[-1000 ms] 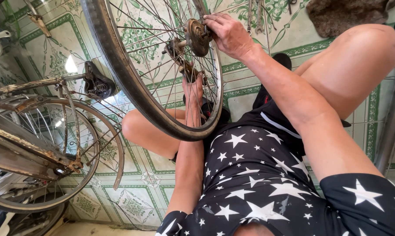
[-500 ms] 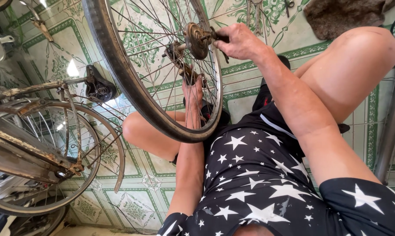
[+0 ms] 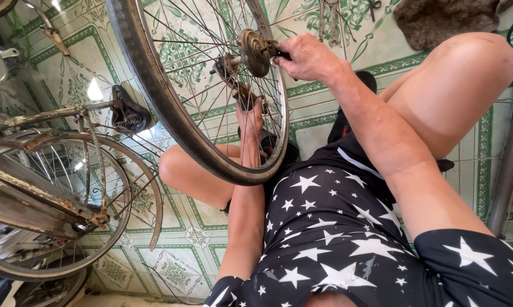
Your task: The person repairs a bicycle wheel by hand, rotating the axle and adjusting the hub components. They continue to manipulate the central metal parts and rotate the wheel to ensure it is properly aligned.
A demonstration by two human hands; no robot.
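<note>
A bicycle wheel (image 3: 171, 113) with a dark tyre and thin spokes stands upright between my knees. At its middle is a rusty hub (image 3: 252, 52). My right hand (image 3: 309, 57) is closed around a dark tool (image 3: 276, 51) set on the near end of the hub axle. My left hand (image 3: 249, 119) reaches up behind the spokes and grips the far end of the axle under the hub; the spokes partly hide its fingers. My legs are bent to either side of the wheel, and I wear dark clothes with white stars.
An old rusty bicycle (image 3: 35, 199) with a mudguard, a rear wheel and a sprung saddle (image 3: 128, 116) fills the left side. The floor (image 3: 171, 256) is green patterned tile. A brown mat (image 3: 444, 20) and metal tools (image 3: 329, 23) lie ahead. A metal tube (image 3: 509, 153) stands at the right.
My right hand has swung from over the top of the hub to its right side, still on the tool. The wheel and my left hand have barely shifted.
</note>
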